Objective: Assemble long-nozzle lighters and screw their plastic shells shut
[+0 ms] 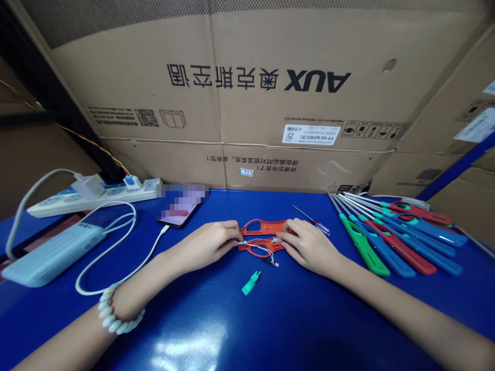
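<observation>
Two orange halves of a long-nosed lighter's casing lie side by side on the blue table, the upper half shell [274, 227] just beyond the lower half shell [266, 243]. My left hand [221, 241] pinches the left end of the lower half, by a short metal piece [243, 242]. At the right end, my right hand [309, 245] has its fingers closed on the casing, thumb by a small pale part [277, 239]. White wires [267, 248] loop out of the lower half towards a small dark-and-white connector [275, 264]. A turquoise trigger [252, 283] lies loose nearer me.
Several assembled lighters [402, 237] fan out at the right. A screwdriver [315, 222] lies beyond my right hand. On the left are a phone [181, 208], a white cable [133, 260], a power bank [54, 252] and a power strip [116, 193]. A large cardboard box [240, 113] stands behind.
</observation>
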